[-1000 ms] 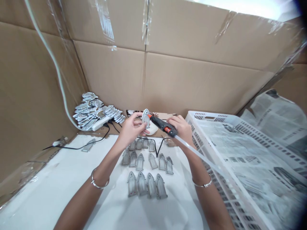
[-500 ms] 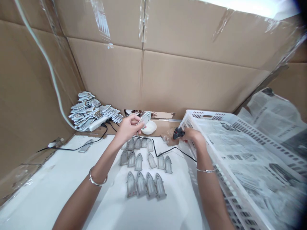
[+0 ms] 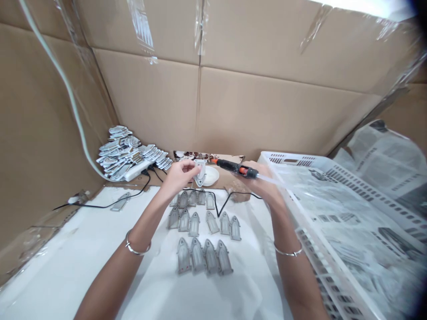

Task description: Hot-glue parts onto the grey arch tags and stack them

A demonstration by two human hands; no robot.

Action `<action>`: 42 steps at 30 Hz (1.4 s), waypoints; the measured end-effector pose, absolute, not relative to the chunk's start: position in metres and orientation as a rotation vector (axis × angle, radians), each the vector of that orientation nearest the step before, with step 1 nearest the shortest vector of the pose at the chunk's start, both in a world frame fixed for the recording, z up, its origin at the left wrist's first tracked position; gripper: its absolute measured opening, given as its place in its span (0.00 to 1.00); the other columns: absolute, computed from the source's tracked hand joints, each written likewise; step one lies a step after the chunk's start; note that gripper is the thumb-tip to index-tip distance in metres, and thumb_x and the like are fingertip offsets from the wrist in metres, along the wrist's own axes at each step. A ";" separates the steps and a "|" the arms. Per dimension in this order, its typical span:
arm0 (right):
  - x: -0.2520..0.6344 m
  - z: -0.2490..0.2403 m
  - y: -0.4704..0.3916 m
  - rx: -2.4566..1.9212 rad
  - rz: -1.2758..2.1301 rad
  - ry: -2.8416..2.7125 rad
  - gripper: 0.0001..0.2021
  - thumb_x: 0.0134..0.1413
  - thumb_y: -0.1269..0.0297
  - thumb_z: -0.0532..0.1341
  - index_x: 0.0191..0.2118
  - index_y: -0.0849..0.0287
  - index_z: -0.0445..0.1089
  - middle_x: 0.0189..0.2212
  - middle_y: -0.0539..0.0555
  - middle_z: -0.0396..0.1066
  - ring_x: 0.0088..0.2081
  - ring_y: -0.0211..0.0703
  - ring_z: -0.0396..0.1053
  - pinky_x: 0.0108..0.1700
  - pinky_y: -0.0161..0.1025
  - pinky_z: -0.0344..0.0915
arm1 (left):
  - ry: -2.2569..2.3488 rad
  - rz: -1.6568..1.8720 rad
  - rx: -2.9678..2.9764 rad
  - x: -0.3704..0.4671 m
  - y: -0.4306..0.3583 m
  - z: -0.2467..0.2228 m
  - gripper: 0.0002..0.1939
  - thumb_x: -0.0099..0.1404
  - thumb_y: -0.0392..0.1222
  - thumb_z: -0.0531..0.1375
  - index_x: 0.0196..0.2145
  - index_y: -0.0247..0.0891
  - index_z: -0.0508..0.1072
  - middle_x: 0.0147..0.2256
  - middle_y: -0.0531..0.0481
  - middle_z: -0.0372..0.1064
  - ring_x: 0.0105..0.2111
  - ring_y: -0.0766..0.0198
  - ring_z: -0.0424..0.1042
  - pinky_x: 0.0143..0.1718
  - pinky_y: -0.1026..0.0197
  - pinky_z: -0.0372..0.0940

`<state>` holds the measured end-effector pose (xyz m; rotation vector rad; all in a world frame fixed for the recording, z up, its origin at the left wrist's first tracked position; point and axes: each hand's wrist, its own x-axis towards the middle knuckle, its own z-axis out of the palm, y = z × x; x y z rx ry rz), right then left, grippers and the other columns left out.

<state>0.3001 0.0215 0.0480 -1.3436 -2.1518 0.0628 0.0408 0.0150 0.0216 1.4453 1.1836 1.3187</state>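
My left hand [image 3: 180, 178] pinches a small grey lantern-shaped piece [image 3: 200, 172], held up with its pointed end down. In my right hand [image 3: 263, 182] is a black glue gun [image 3: 235, 167] with an orange tip and a clear glue stick jutting from its back. The tip points left, close to the top of the held piece; whether they touch I cannot tell. Below the hands, several similar grey pieces [image 3: 194, 223] lie in rows on the white tabletop [image 3: 156, 284]. Behind the held piece stands a white bowl [image 3: 211, 176].
A white plastic crate [image 3: 328, 284] lined with newspaper fills the right side. Stacked pieces [image 3: 120, 151] stand at the back left beside a white power strip [image 3: 137, 170]. A black cord [image 3: 222, 209] crosses the table. Cardboard walls [image 3: 147, 98] enclose the back and left.
My right hand has lifted the glue gun and swung its tip leftward to the held piece. My left hand has turned the piece from pointing up-right to pointing down.
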 end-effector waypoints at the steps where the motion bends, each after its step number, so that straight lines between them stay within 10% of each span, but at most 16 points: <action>1: 0.296 0.048 0.019 -1.303 0.028 -2.177 0.13 0.57 0.55 0.59 0.27 0.58 0.71 0.25 0.52 0.71 0.28 0.40 0.63 0.29 0.35 0.51 | 1.178 1.313 1.449 0.041 0.015 0.022 0.15 0.52 0.51 0.66 0.26 0.35 0.72 0.25 0.53 0.67 0.25 0.67 0.66 0.28 0.64 0.63; 42: 0.283 0.040 0.016 -1.068 -0.143 -2.255 0.11 0.58 0.67 0.54 0.28 0.57 0.70 0.28 0.54 0.71 0.36 0.45 0.63 0.35 0.37 0.55 | 1.105 1.337 1.473 0.046 0.007 0.029 0.12 0.54 0.47 0.68 0.30 0.35 0.76 0.29 0.48 0.74 0.27 0.64 0.71 0.27 0.64 0.67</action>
